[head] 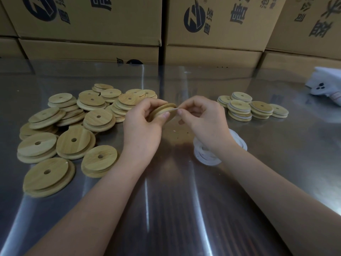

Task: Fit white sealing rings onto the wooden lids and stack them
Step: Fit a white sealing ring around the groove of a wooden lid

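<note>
Wooden lid (162,111) is held on edge above the middle of the table (276,163), with the left hand (145,124) gripping it, fingers and thumb curled round its rim. Just right of it, the right hand (201,117) pinches a white ring (174,109) between thumb and forefinger at the lid's right edge, its other fingers tucked in. The ring looks partly seated in the groove, but the left hand hides how much of it is on.

To do this step well, I would keep the lid steady and stretch the ring only as far as it needs to clear the rim. Then walk it round the groove with the thumb and check that it lies flat and untwisted all the way round.

Near, under the right wrist, lies a small heap of spare rings (206,156). To the left, bare lids (73,126) lie in a loose, overlapping pile. Far right, finished lids (252,109) showing white bands stand in short stacks.

None of these is in a tray or bin; all lie straight on the table. The only containers are the cardboard boxes (212,34) stacked along the far side, and these are shut, so their contents cannot be seen. At the far right edge sits a white bundle (324,84); I cannot tell what it is
</note>
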The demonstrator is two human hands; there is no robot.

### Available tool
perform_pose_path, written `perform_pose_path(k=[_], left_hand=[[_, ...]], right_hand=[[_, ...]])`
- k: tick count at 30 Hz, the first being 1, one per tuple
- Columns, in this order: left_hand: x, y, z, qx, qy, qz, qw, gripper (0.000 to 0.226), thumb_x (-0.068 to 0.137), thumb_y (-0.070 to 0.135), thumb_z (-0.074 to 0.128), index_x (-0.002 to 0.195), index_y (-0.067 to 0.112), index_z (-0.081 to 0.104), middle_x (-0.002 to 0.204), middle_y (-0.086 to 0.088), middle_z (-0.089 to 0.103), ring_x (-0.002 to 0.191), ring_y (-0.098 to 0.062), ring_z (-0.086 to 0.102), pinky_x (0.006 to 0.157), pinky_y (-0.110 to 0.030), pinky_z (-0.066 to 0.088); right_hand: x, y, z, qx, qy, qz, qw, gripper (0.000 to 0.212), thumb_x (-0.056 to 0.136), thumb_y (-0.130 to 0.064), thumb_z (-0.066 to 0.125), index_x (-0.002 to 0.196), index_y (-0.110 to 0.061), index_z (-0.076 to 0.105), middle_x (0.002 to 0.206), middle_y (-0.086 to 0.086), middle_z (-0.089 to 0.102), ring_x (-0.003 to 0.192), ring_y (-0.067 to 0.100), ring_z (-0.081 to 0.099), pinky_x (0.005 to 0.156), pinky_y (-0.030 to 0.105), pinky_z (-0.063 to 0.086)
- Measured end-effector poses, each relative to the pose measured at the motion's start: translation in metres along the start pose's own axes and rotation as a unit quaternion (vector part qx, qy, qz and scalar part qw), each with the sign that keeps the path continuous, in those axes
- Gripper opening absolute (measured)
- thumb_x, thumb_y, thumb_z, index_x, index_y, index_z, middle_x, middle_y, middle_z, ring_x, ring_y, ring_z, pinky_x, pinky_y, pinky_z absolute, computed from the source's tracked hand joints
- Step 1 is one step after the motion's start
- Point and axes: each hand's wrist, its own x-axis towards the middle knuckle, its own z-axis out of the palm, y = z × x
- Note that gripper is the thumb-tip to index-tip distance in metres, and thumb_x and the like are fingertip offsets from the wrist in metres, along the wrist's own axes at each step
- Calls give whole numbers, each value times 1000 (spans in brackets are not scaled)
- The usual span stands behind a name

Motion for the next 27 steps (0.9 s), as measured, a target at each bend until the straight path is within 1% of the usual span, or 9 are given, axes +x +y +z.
perform_pose_path(k=[4,8,12,15,17,20,22,24,27], left_hand=[[-1,2,-1,7,-17,15,1000,23,87,2,66,96,24,66,95,11,68,92,2,63,85,-12,48],[-2,2,-1,23,-28,30,999,21,88,2,65,98,21,66,96,10,67,93,0,62,86,-16,49],[-2,1,-1,15,-30,26,999,22,87,4,66,102,20,64,97,10,66,94,0,61,86,-18,50],[-2,-2,0,13,-42,9,999,29,85,11,72,109,25,63,101,13,65,97,4,60,84,-11,48],[-2,-3,0,20,-42,3,999,27,86,12,71,110,24,66,100,15,66,96,5,60,84,-12,48],[0,-5,0,-32,-20,-31,999,21,88,10,68,104,24,70,98,11,69,96,-2,63,91,-29,53],[0,-5,0,-83,-11,-63,995,20,89,9,67,97,28,71,95,9,70,96,-9,66,86,-37,57],[1,-6,0,-117,-15,-82,990,22,89,9,67,92,30,71,95,7,71,94,-10,67,77,-32,59],[0,-8,0,-139,-24,-97,985,22,90,11,67,91,32,71,98,5,71,96,-12,68,74,-30,59]], right_hand=[[1,1,-2,-12,-3,-12,1000,26,84,-8,71,73,-30,63,74,-7,69,72,15,69,75,38,57],[2,2,-5,-41,-13,-43,998,20,85,-7,70,78,-25,65,76,-7,69,70,13,68,73,32,56],[1,2,-8,-64,-27,-84,994,16,86,-5,68,82,-20,66,75,-6,65,69,15,66,69,24,51],[1,0,-8,-62,-35,-102,992,8,86,-4,68,85,-12,69,77,-7,65,70,14,65,69,27,52],[0,-2,-7,-54,-43,-106,992,6,86,-5,69,86,-11,70,78,-6,66,70,13,65,69,30,53],[1,-1,-7,-18,-49,-66,996,9,86,-7,70,86,-16,70,79,-7,68,72,14,66,71,36,55],[2,1,-8,0,-51,-30,998,15,86,-9,70,84,-23,69,80,-8,69,74,16,67,74,38,56],[3,3,-8,23,-55,0,998,17,86,-9,71,83,-25,69,79,-6,70,75,17,68,74,37,56],[4,5,-8,68,-57,32,996,12,86,-8,71,81,-19,71,76,0,71,69,16,68,68,28,53]])
